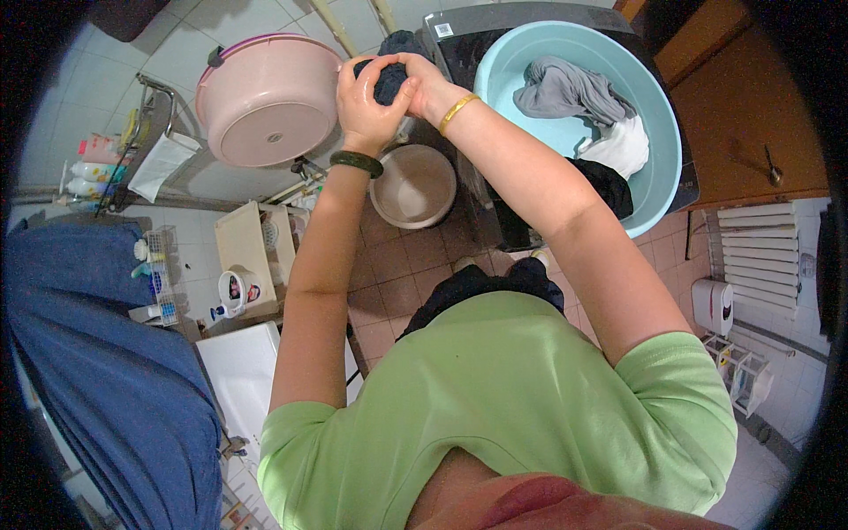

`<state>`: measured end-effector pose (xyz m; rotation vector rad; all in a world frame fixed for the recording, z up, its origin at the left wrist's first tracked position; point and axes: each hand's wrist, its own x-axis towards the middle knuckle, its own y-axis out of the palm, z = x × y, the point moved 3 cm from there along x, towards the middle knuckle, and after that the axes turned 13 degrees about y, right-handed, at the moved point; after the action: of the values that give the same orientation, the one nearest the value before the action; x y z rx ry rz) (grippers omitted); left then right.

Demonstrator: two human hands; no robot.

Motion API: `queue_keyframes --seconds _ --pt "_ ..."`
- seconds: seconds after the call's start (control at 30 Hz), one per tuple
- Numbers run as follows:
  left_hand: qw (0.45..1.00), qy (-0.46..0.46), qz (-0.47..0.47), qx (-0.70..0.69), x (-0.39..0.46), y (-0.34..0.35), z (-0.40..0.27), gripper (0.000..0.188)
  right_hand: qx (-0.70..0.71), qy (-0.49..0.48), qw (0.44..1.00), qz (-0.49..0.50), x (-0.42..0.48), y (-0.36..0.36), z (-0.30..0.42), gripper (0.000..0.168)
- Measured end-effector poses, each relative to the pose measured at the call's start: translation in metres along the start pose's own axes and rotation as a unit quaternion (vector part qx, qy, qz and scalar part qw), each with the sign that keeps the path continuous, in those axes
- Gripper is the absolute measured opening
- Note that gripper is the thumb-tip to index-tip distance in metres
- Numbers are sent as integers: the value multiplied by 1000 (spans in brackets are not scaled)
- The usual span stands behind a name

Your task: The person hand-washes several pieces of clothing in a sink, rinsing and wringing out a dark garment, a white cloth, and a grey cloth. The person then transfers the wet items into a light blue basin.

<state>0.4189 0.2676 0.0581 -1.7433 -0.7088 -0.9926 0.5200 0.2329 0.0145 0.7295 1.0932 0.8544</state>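
Both my hands are raised together at the top, gripping a dark, bunched cloth (389, 83). My left hand (371, 103) wears a dark green bangle at its wrist; its fingers curl round the cloth and the skin looks wet. My right hand (427, 86), with a gold bracelet at the wrist, holds the same cloth from the other side. Part of a dark cloth bundle (401, 43) shows just beyond my fingers. Below my hands stands a round pail (432, 218). To the right, a light blue basin (670, 132) holds a grey garment (563, 89), a white cloth (619, 149) and a black cloth (606, 185).
A pink basin (265, 99) hangs on the tiled wall, left of my hands. The blue basin rests on a dark-topped appliance (457, 33). A wooden door (748, 112) is at the right, a white sink (242, 364) at the lower left, and a blue curtain (119, 358) at the far left.
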Motion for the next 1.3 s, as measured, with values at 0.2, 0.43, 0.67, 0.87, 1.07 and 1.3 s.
queue_keyframes --seconds 0.2,0.43,0.67,0.87,1.07,1.3 --pt "1000 -4 -4 -3 0 -1 -1 37 5 4 1000 -17 3 -1 0 22" --pt "1000 -5 -10 -6 -2 1 0 38 24 3 1000 7 -6 3 -2 20" --pt "1000 2 -17 -13 -3 1 0 37 32 -9 999 -2 1 0 1 19" --pt "996 71 47 -39 4 -6 7 64 6 -48 999 -1 3 -4 6 21" --pt "990 116 46 -58 30 -31 7 108 -22 3 999 42 -23 18 -2 25" --pt "992 103 23 -65 39 -19 -7 45 11 50 989 137 -19 15 1 26"
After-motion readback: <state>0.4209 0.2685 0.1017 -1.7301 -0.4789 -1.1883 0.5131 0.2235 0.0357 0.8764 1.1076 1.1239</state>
